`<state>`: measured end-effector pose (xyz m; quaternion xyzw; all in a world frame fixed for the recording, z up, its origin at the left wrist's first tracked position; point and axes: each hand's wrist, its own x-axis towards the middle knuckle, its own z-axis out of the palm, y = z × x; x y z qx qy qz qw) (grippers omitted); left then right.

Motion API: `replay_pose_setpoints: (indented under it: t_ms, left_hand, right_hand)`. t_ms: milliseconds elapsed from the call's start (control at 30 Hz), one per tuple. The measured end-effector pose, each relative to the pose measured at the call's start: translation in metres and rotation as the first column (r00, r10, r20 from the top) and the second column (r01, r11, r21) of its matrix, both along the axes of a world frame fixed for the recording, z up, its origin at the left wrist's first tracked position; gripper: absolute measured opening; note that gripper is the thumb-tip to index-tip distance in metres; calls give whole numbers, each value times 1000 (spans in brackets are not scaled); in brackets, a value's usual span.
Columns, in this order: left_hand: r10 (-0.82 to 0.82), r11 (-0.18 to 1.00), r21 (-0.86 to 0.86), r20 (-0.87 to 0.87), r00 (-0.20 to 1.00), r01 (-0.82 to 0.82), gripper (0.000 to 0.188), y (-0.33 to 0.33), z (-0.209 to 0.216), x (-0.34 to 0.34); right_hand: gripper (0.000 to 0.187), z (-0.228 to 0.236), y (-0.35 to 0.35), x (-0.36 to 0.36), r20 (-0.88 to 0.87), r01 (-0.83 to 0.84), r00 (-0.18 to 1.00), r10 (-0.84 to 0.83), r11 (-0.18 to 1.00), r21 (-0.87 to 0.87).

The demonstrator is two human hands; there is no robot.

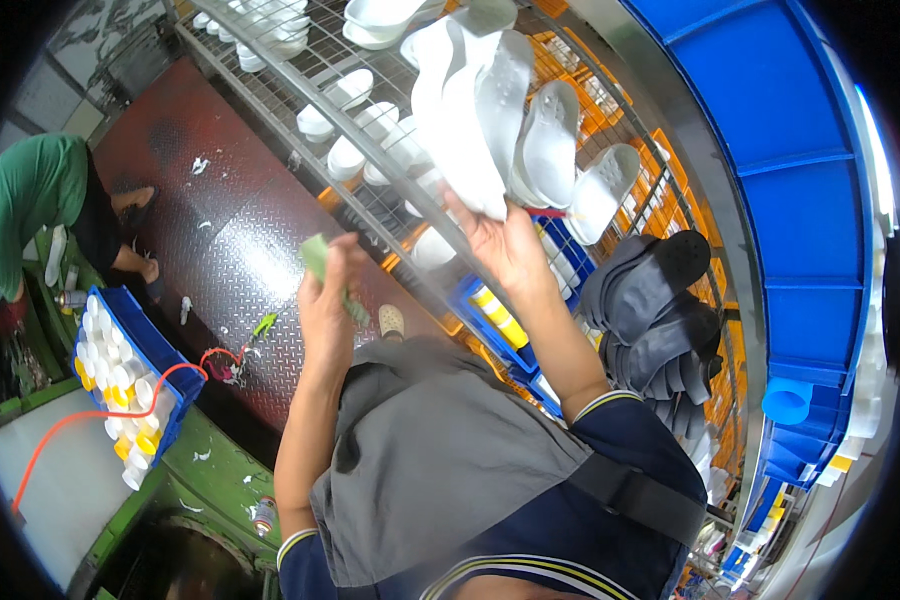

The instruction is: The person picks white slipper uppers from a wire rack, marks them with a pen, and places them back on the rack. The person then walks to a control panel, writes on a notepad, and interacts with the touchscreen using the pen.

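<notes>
My left hand (327, 305) is closed round a crumpled pale green cloth (314, 256), which sticks out above and below the fingers, in front of my apron. My right hand (507, 250) reaches up to the wire rack and grips the near end of a white foam shoe (467, 125). Some of its fingers are hidden behind the shoe. Close by on the rack lie more white shoes (547, 135), overlapping one another. A thin red piece (547, 212) shows beside my right hand; its kind is unclear.
Dark grey shoes (655, 295) are stacked on the rack's right. A blue crate (500, 318) sits lower down. At left, a blue crate (175, 415) holds white and yellow cups, crossed by an orange hose (55, 430). Another person (40, 195) bends over green machinery (210, 480).
</notes>
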<state>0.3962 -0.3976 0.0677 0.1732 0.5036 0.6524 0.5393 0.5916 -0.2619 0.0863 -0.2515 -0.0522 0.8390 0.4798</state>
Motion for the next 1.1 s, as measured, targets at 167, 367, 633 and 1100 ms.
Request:
replay_pose_setpoints:
  t_ms: [167, 367, 633, 1100]
  left_hand:
    - [-34, 991, 125, -134, 990, 51, 63, 12, 38, 4]
    - [107, 979, 188, -133, 985, -81, 73, -2, 41, -1]
    - [167, 986, 81, -453, 876, -146, 87, -21, 28, -2]
    - [99, 991, -123, 385, 917, -55, 58, -10, 21, -30]
  right_hand:
    - [45, -3, -42, -11, -345, -295, 900, 265, 955, -37]
    - [46, -14, -70, -28, 244, -513, 846, 474, 847, 136]
    - [54, -7, -78, -40, 615, -638, 652, 443, 760, 128]
    - [46, 55, -78, -48, 399, -712, 546, -737, -156, 685]
